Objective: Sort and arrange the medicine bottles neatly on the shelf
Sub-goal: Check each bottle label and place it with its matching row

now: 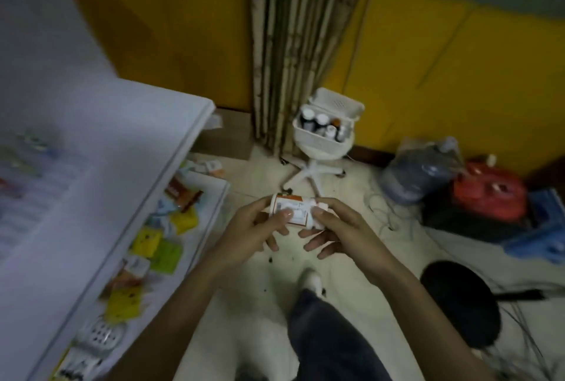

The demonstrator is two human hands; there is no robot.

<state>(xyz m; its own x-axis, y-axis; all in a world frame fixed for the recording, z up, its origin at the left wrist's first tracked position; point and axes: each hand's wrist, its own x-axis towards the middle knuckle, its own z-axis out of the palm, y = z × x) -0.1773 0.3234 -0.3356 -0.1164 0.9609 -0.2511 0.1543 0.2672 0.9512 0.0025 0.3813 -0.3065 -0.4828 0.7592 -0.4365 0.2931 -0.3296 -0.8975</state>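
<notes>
Plainly, the left hand [256, 227] is wrapped round the base end of a bottle [292, 207], thumb on its label, and the right hand [339, 229] pinches the cap end. Between them the bottle lies on its side in the air above the floor [351, 197], just right of the shelf [137, 123] and not yet on it. It looks like the checking step: reading the label, or perhaps testing the cap, before a place is chosen. The lower tier of the shelf is littered with sachets [153, 243], blurred here. Farther off, a basket [318, 145] on a stool holds more bottles [321, 120], so much sorting seems left. The next move calls for turning the bottle upright, finding a bare spot among the sachets and standing it there, label outward.
</notes>
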